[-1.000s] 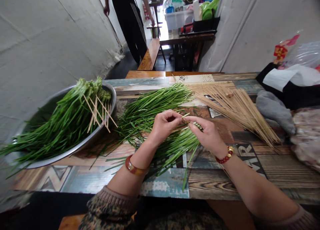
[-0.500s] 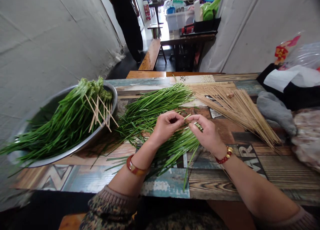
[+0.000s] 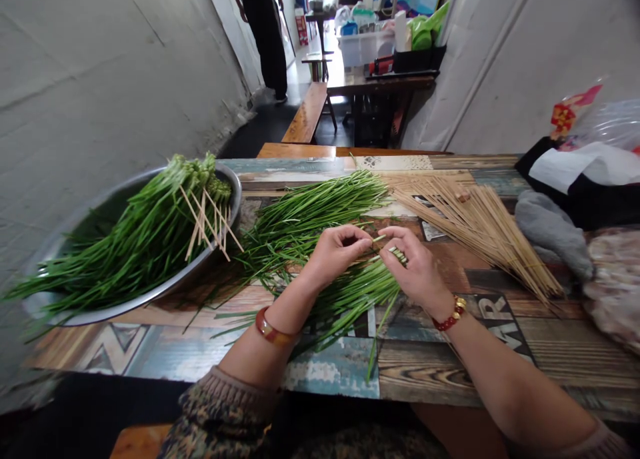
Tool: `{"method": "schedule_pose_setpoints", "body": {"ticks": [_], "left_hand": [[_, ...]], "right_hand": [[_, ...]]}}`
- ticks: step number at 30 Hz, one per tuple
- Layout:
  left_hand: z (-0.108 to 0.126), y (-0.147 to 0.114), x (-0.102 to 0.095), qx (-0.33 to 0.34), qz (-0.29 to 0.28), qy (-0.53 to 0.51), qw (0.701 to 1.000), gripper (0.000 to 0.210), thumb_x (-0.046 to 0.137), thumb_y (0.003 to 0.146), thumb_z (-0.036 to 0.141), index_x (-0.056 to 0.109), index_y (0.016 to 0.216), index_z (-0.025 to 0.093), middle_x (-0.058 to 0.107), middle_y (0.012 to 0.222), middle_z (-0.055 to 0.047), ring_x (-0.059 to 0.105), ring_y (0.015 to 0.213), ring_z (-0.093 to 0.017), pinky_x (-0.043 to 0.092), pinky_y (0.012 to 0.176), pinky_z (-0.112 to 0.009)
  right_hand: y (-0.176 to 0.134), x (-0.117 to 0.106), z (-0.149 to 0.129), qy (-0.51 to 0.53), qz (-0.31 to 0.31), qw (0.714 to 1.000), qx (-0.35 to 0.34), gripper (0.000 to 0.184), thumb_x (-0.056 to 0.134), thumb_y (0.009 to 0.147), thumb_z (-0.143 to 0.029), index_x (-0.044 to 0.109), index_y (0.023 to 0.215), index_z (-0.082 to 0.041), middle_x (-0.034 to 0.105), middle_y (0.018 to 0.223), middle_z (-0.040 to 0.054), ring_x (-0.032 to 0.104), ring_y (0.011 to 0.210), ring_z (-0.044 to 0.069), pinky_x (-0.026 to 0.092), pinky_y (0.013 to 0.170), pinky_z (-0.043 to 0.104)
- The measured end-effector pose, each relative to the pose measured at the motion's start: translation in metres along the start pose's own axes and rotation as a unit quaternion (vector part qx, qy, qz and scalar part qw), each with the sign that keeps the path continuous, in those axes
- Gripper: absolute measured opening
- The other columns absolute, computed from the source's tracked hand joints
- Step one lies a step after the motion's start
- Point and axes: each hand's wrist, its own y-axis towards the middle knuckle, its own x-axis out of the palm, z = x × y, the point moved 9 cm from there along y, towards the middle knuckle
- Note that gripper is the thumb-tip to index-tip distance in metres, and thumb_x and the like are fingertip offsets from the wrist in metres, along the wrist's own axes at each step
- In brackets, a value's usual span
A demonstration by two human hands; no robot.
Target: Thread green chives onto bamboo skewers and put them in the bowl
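Observation:
My left hand (image 3: 345, 246) is closed, thumb and forefinger pinching the pale end of a green chive stalk (image 3: 379, 238). Close beside it, my right hand (image 3: 413, 262) has its thumb and forefinger slightly apart, while its other fingers curl around a bunch of chives (image 3: 367, 282) whose pale stem ends show by the palm. The leaves of that bunch fan out leftward over the table. Below my right wrist a thin stick partly shows. Behind my hands lies a pile of loose chives (image 3: 325, 202). To the right is a heap of bamboo skewers (image 3: 493, 229).
At the left, a metal basin (image 3: 170, 296) holds skewered chives (image 3: 135, 236), their sticks poking over the rim. A grey cloth-like bundle (image 3: 547, 229) and a plastic bag (image 3: 617, 279) lie on the right. Beyond the patterned table (image 3: 430, 366), a person (image 3: 265, 39) stands near a bench (image 3: 307, 112).
My right thumb and forefinger have parted from the stalk that my left hand pinches. The bunch's stem ends show more. The view has shifted slightly, and the person's legs have changed position.

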Motion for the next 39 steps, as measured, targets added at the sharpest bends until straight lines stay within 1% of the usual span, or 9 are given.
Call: {"method": "schedule_pose_setpoints", "body": {"ticks": [5,12,17,22,27,31,35,37,39], "left_hand": [[-0.001,0.0,-0.001,0.001,0.011,0.008,1.0,0.019,0.064,0.075,0.029,0.068,0.075,0.01,0.064,0.07,-0.003,0.052,0.063,-0.01,0.04,0.059,-0.02],[0.004,0.001,-0.001,0.014,0.015,0.041,0.999,0.017,0.063,0.075,0.027,0.067,0.071,0.011,0.063,0.069,-0.003,0.052,0.064,-0.01,0.04,0.06,-0.02],[0.002,0.0,0.005,0.004,0.006,0.038,0.999,0.015,0.063,0.074,0.024,0.066,0.068,0.01,0.061,0.065,-0.001,0.05,0.061,-0.009,0.039,0.059,-0.02],[0.0,-0.001,0.014,0.005,-0.022,0.024,0.999,0.015,0.063,0.075,0.022,0.065,0.068,0.009,0.06,0.066,-0.002,0.05,0.063,-0.009,0.038,0.06,-0.021],[0.0,0.0,0.015,0.023,-0.062,0.032,0.997,0.017,0.062,0.076,0.026,0.067,0.072,0.01,0.062,0.073,-0.004,0.053,0.068,-0.011,0.04,0.063,-0.021],[-0.007,-0.001,0.019,0.005,-0.07,0.057,0.996,0.017,0.059,0.077,0.025,0.065,0.069,0.011,0.058,0.064,-0.001,0.049,0.06,-0.009,0.038,0.057,-0.02],[-0.007,-0.002,0.027,0.017,-0.097,0.063,0.993,0.016,0.058,0.077,0.023,0.063,0.067,0.011,0.059,0.064,-0.001,0.051,0.062,-0.009,0.04,0.059,-0.02],[-0.007,0.001,0.021,0.017,-0.095,0.058,0.994,0.017,0.059,0.077,0.024,0.065,0.07,0.01,0.062,0.068,-0.002,0.053,0.064,-0.01,0.042,0.06,-0.02],[-0.009,0.006,0.003,0.012,-0.044,0.075,0.996,0.018,0.058,0.079,0.025,0.067,0.076,0.01,0.066,0.072,-0.004,0.056,0.066,-0.012,0.043,0.061,-0.021]], "right_hand": [[0.0,0.001,-0.002,0.0,-0.004,1.0,-0.004,0.028,0.051,0.084,-0.021,0.051,0.112,-0.02,0.061,0.07,-0.0027,0.06,0.066,0.014,0.045,0.071,0.026],[0.0,0.003,0.003,-0.005,-0.001,1.0,-0.004,0.019,0.052,0.082,-0.02,0.052,0.102,-0.022,0.066,0.08,0.0009,0.064,0.077,0.017,0.046,0.075,0.029],[-0.001,0.003,0.006,0.01,0.021,1.0,-0.003,0.016,0.054,0.081,-0.022,0.051,0.096,-0.021,0.066,0.086,0.004,0.065,0.081,0.019,0.049,0.072,0.03],[-0.001,0.0,0.005,-0.013,0.035,0.999,-0.013,0.008,0.054,0.083,-0.025,0.051,0.088,-0.02,0.062,0.08,0.0032,0.06,0.072,0.017,0.046,0.067,0.029],[0.0,0.001,0.007,-0.02,0.022,1.0,-0.01,0.01,0.051,0.086,-0.03,0.053,0.086,-0.02,0.061,0.078,0.0024,0.056,0.07,0.016,0.044,0.066,0.028],[0.0,0.002,0.011,-0.017,0.028,0.999,0.001,0.01,0.048,0.087,-0.029,0.053,0.084,-0.021,0.061,0.077,0.0029,0.056,0.071,0.016,0.044,0.067,0.028],[0.001,0.002,0.012,-0.032,0.035,0.999,0.002,0.01,0.048,0.085,-0.028,0.054,0.08,-0.021,0.062,0.073,0.0022,0.055,0.067,0.016,0.043,0.066,0.028],[0.002,0.003,0.014,-0.031,0.029,0.999,0.005,0.011,0.049,0.085,-0.029,0.055,0.079,-0.021,0.062,0.073,0.0018,0.055,0.067,0.015,0.043,0.065,0.028],[0.003,0.003,0.019,-0.022,0.023,0.999,0.018,0.014,0.049,0.085,-0.031,0.056,0.08,-0.02,0.061,0.075,0.0019,0.055,0.068,0.015,0.042,0.066,0.027]]}}
